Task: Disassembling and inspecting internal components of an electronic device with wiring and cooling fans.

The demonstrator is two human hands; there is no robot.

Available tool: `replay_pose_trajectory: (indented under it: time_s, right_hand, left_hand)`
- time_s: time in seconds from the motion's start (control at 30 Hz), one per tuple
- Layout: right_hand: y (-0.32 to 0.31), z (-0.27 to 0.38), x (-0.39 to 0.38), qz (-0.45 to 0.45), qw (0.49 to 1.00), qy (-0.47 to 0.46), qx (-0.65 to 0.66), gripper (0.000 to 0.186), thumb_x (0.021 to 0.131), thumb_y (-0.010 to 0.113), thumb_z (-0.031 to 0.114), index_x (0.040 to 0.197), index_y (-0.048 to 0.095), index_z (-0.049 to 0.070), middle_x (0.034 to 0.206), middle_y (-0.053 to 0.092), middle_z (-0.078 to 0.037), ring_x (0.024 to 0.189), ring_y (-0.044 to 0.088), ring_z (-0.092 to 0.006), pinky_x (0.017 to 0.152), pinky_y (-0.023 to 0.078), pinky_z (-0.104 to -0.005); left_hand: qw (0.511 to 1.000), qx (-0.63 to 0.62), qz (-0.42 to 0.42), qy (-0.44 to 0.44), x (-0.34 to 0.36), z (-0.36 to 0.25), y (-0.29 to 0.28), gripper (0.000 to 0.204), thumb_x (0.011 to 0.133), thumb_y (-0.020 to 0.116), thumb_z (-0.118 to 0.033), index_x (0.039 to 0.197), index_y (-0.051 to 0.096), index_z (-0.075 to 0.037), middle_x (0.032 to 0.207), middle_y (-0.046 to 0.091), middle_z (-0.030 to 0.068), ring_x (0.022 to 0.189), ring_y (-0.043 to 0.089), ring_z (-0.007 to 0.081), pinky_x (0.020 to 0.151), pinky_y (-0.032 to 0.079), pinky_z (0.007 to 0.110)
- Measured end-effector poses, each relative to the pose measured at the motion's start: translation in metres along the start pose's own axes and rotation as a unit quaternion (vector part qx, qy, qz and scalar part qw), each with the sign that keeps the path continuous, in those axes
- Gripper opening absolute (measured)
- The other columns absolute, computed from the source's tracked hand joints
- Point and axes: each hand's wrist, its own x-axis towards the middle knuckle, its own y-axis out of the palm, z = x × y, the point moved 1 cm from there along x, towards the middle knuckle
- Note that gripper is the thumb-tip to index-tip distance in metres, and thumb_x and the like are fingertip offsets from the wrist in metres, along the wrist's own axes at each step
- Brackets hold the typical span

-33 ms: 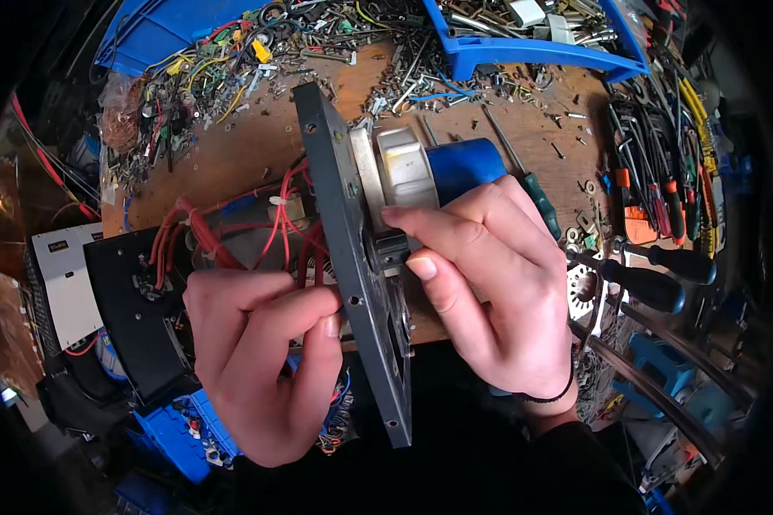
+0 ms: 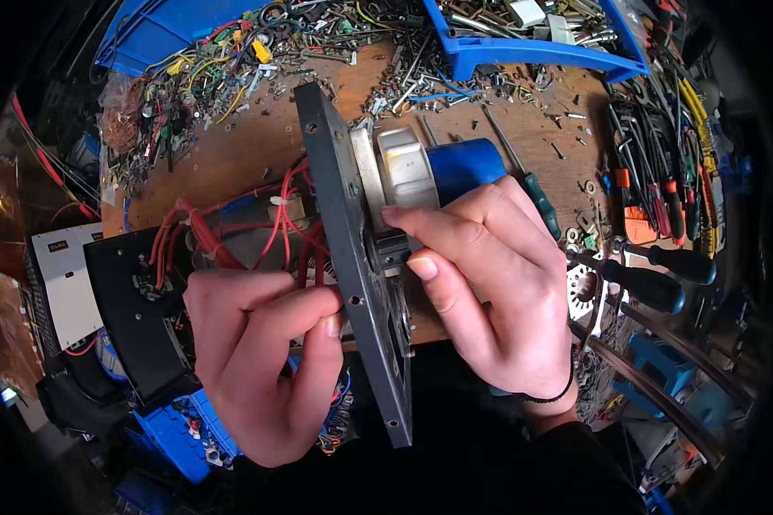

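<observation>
A dark grey panel (image 2: 333,180) stands on edge, tilted, between my hands, with screw holes along its side. From its right face sticks out a round connector with a ribbed whitish collar (image 2: 406,167) and a blue body (image 2: 464,163). Just below the collar, the thumb and index finger of my right hand (image 2: 502,287) close on a small black cylindrical part (image 2: 392,249) at the panel face. My left hand (image 2: 262,360) is closed in a pinch against the panel's left side; what its fingertips hold is hidden. Red wires (image 2: 285,219) run behind the panel.
Loose screws and wire scraps (image 2: 223,77) cover the far part of the wooden bench (image 2: 258,146). A blue bin (image 2: 541,58) of metal parts stands there. A green-handled screwdriver (image 2: 539,202) lies beyond my right hand; pliers (image 2: 648,146) and dark-handled tools (image 2: 644,285) are at the right.
</observation>
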Motion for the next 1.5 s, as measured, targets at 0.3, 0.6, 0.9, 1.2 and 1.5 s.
replay_pose_trajectory:
  time_s: [0.3,0.6,0.9,1.2,1.5]
  right_hand:
    - [0.000,0.002,-0.001,-0.003,1.000,0.004,0.004,0.026,0.092,0.071,0.008,0.116,0.076,-0.003,0.084,0.062,-0.009,0.078,0.056,-0.0255,0.074,0.047,-0.0362]
    - [-0.004,-0.001,-0.001,-0.009,1.000,0.008,0.008,0.026,0.090,0.072,0.007,0.114,0.076,-0.003,0.084,0.063,-0.010,0.077,0.057,-0.0263,0.074,0.047,-0.0364]
    - [0.011,0.004,-0.002,-0.022,1.000,-0.019,0.000,0.025,0.091,0.073,0.009,0.114,0.075,0.000,0.089,0.063,-0.009,0.078,0.057,-0.0294,0.073,0.045,-0.0406]
    - [0.020,0.014,-0.061,-0.233,0.959,0.065,0.147,0.041,0.106,0.057,0.042,0.110,0.061,0.001,0.081,0.051,-0.003,0.074,0.048,-0.0163,0.073,0.041,-0.0318]
    - [0.032,0.042,-0.120,-0.065,0.981,0.080,0.167,0.062,0.088,0.080,0.063,0.080,0.043,0.014,0.077,0.040,0.003,0.074,0.037,-0.0117,0.068,0.027,-0.0301]
  left_hand:
    - [1.000,-0.007,-0.007,0.003,-0.004,0.002,0.002,0.024,0.076,0.075,0.003,0.099,0.074,-0.005,0.098,0.062,0.0094,0.089,0.056,0.0297,0.079,0.044,0.039]
    - [1.000,-0.008,0.008,-0.017,0.001,-0.002,0.002,0.024,0.076,0.075,0.003,0.098,0.074,-0.004,0.098,0.062,0.0094,0.089,0.055,0.0300,0.079,0.044,0.039]
    - [1.000,0.014,-0.020,-0.006,-0.011,0.001,-0.005,0.026,0.078,0.079,-0.001,0.102,0.076,-0.008,0.103,0.065,0.0045,0.094,0.058,0.0280,0.084,0.044,0.042]
    - [0.979,-0.093,-0.166,0.073,-0.088,0.007,-0.043,0.048,0.071,0.088,-0.009,0.118,0.078,-0.004,0.105,0.070,0.0079,0.090,0.066,0.0265,0.080,0.053,0.036]
    - [0.877,0.085,-0.383,-0.278,-0.201,0.125,-0.084,0.035,0.108,0.055,-0.007,0.141,0.058,0.003,0.136,0.062,0.0123,0.121,0.058,0.0196,0.108,0.044,0.034]
